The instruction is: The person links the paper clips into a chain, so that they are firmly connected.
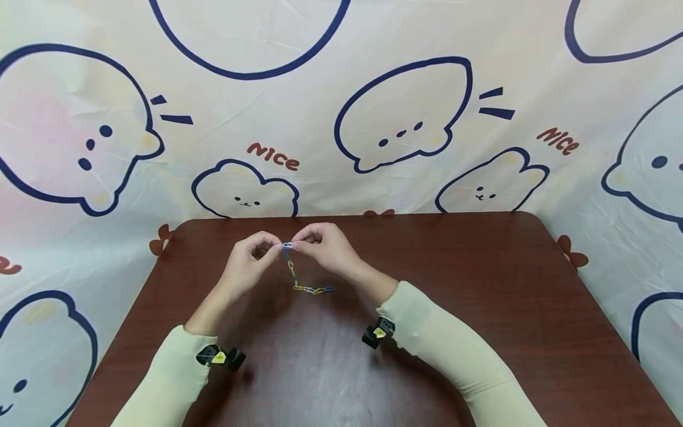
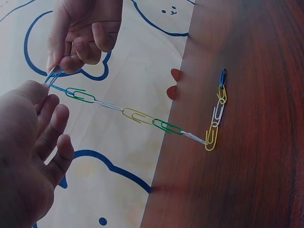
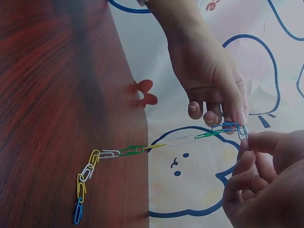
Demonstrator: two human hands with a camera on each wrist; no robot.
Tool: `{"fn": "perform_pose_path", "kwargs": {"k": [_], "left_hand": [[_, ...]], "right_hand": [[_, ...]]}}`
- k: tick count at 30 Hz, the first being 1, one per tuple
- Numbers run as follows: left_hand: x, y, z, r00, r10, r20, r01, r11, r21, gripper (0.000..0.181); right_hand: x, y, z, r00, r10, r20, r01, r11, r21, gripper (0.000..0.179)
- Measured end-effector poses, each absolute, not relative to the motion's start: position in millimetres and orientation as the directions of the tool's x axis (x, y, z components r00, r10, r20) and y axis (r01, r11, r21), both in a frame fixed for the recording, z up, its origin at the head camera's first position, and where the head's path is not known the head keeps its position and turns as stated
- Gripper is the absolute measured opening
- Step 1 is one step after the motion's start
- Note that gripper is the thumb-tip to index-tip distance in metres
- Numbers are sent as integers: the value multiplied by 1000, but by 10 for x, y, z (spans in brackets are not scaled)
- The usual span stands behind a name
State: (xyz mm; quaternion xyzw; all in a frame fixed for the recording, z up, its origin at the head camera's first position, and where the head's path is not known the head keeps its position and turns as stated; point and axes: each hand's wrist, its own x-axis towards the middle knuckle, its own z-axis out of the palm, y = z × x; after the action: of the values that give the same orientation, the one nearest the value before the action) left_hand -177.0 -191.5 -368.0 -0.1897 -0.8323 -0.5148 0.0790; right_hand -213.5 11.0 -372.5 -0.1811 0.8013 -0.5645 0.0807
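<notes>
A chain of linked paper clips (image 2: 137,115) in blue, green, white and yellow hangs from both hands. Its lower end, with a blue clip (image 3: 78,211) last, lies bent on the table. My left hand (image 1: 248,261) pinches the blue paper clip (image 3: 225,127) at the chain's top between thumb and forefinger. Facing it, fingertips almost meeting, my right hand (image 1: 332,249) pinches a pale paper clip (image 3: 243,132) that overlaps the blue one. Fingertips partly cover both clips, and I cannot tell whether they are linked. The other fingers of each hand are loosely curled.
A dark brown wooden table (image 1: 480,267) lies beneath the hands. Behind it and at both sides hangs a pale cloth (image 1: 320,190) with cartoon outlines. A small black camera sits on the left wrist (image 1: 221,357) and another on the right wrist (image 1: 377,333).
</notes>
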Motion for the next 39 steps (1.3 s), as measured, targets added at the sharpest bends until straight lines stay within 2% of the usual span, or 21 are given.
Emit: {"fn": "perform_pose_path", "kwargs": {"k": [22, 39], "left_hand": [[-1747, -1917, -3676, -899, 208, 384, 437, 411, 800, 5], [-1759, -1915, -3728, -909, 224, 351, 415, 424, 805, 6]], "right_hand": [[-2182, 180, -3750, -939, -338, -60, -57, 325, -944, 8], [-2146, 227, -3772, -934, -344, 96, -230, 374, -898, 9]]}}
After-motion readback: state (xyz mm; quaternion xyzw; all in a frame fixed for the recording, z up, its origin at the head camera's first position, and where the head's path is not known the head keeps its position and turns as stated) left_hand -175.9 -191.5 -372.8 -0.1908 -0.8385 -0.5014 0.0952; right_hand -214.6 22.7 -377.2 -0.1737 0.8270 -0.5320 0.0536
